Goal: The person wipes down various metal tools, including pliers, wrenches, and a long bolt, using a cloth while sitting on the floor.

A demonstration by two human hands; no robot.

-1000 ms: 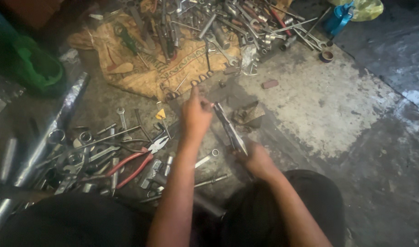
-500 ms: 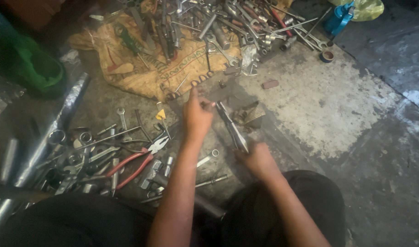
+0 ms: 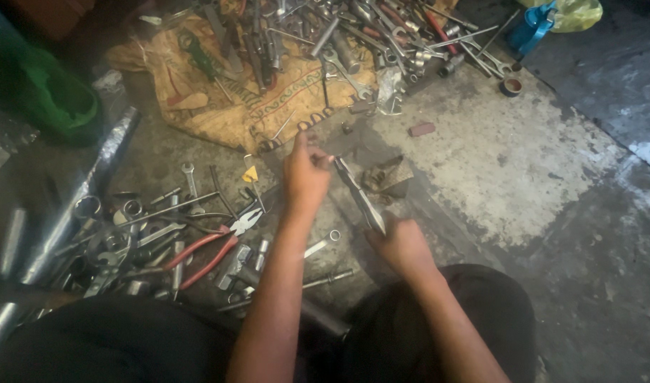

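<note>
The right hand (image 3: 403, 245) stays clamped around the long grey metal pliers (image 3: 359, 195), while the left hand (image 3: 305, 174) has shifted slightly, fingers pinched at the tool's tip above the concrete floor (image 3: 495, 156), near red-handled pliers (image 3: 211, 248).

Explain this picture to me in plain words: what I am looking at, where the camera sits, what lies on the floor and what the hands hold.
There is no machine here: a person works with two bare hands, and the camera sits on that person's head, looking down. The right hand has its grip shut on a long metal tool, which looks like pliers or a wrench. The left hand meets the tool's far tip; whether it pinches a small part there is too dark to tell. On the concrete floor to the left lie red-handled pliers among loose wrenches and sockets. Farther off, a yellowish cloth carries a heap of more tools. A green container stands at the left.
</note>
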